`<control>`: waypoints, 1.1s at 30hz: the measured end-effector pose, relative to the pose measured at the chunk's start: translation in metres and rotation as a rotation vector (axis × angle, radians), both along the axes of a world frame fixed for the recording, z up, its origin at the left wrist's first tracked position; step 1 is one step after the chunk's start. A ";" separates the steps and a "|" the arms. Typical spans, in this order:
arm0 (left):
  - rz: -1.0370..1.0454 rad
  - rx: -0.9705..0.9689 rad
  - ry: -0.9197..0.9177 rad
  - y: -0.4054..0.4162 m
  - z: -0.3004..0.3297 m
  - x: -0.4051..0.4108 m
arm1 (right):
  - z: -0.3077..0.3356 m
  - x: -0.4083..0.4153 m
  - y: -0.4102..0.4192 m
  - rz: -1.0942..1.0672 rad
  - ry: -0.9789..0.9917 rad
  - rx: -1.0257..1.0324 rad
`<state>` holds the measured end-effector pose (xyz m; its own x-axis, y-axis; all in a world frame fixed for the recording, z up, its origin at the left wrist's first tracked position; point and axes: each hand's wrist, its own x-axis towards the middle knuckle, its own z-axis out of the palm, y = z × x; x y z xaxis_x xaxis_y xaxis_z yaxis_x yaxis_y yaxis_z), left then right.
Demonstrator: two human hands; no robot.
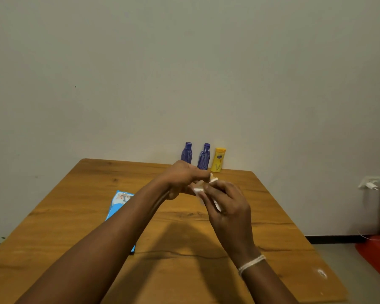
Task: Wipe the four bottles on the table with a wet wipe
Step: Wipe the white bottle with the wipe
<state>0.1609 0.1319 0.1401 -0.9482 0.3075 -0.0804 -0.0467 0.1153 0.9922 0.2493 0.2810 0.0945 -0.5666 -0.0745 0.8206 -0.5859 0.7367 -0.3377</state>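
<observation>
Two purple bottles (186, 152) (204, 156) and a yellow bottle (218, 160) stand in a row at the far edge of the wooden table (75, 216), against the wall. In front of them, above the table, my left hand (182, 175) is closed on a small pale bottle (201, 183) that my fingers mostly hide. My right hand (228, 207) pinches a white wet wipe (198, 190) against that bottle. Both hands touch at the bottle.
A blue wet-wipe pack (119, 202) lies flat on the table's left part, partly under my left forearm. Off the table to the right are a wall socket with a white charger (370, 184) and a red object (377, 255) on the floor.
</observation>
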 end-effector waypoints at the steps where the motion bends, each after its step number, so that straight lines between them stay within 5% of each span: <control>1: -0.022 -0.002 -0.013 0.003 0.002 0.002 | 0.010 -0.002 -0.005 -0.002 0.022 0.001; 7: 0.097 -0.022 -0.041 -0.011 0.003 -0.001 | -0.004 0.018 0.012 -0.042 -0.074 0.136; 15: -0.085 -0.057 0.026 -0.008 0.001 0.008 | 0.018 0.001 0.005 0.058 -0.122 -0.153; 22: 0.005 -0.092 0.155 -0.025 0.019 -0.001 | 0.000 0.009 0.041 0.412 -0.782 -0.631; 28: -0.113 -0.156 0.199 -0.006 0.016 0.005 | 0.028 -0.013 0.022 0.395 -0.644 -0.850; 33: 0.007 -0.061 0.261 -0.018 0.026 -0.004 | 0.006 0.005 0.040 0.547 -0.905 -0.942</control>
<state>0.1571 0.1136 0.1666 -0.9414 0.3028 0.1485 0.2084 0.1759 0.9621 0.2539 0.3214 0.1005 -0.9942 -0.0894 0.0597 -0.0390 -0.2181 -0.9751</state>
